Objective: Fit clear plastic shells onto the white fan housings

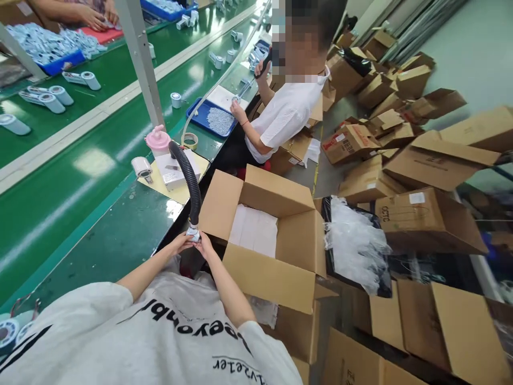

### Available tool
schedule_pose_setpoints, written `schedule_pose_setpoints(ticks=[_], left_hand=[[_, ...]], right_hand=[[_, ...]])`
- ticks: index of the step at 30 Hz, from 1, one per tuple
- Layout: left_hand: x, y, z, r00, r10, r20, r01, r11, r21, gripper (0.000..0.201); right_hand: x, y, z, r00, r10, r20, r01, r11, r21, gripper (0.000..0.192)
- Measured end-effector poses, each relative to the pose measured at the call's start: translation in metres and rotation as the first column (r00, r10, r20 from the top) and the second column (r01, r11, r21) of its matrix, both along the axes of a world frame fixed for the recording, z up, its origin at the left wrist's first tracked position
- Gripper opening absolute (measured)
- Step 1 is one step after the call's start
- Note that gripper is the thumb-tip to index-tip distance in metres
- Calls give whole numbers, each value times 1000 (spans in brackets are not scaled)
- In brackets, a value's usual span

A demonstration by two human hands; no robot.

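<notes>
1. Black ribbed hose (191, 182) arcs down from the edge of the green workbench (100, 240) to a small silvery fitting (193, 234), which a seated worker grips between both hands just off the bench edge, beside an open cardboard box (276, 267).

2. Left hand (181, 244) and right hand (204, 245) meet at the fitting, fingers closed narrowly around it from either side; pinching it from both sides appears to steady the small part under the hose end.

3. White packing (254, 230) lies inside the open box, its flaps folded out, which puts the contents within easy reach of the right hand.

4. On a yellow mat (160, 187) at the bench edge stand a pink-capped bottle (157, 140), a small white box (176, 168) and a tape roll (141, 167), grouped close to the hose base.

5. Further along, a co-worker in a white shirt (284, 115) bends over a blue tray (214, 118) of small parts; another person's hands (92, 18) work across the green belt.

6. Loose cartons (401, 144) and a clear plastic bag (355, 243) crowd the floor on the right.
</notes>
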State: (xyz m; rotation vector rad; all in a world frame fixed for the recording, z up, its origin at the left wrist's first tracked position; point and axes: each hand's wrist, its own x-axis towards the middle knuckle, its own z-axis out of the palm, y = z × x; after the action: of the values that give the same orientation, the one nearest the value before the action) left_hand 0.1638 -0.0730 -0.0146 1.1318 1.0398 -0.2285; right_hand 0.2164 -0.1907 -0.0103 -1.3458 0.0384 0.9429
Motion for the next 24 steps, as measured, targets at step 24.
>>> schedule_pose_setpoints(ticks=[24], left_hand=[[-69,-141,202,451,-641,621,63,717,695,72]], right_hand=[[-10,-195,158,721,-11,693,-311,888,338,57]])
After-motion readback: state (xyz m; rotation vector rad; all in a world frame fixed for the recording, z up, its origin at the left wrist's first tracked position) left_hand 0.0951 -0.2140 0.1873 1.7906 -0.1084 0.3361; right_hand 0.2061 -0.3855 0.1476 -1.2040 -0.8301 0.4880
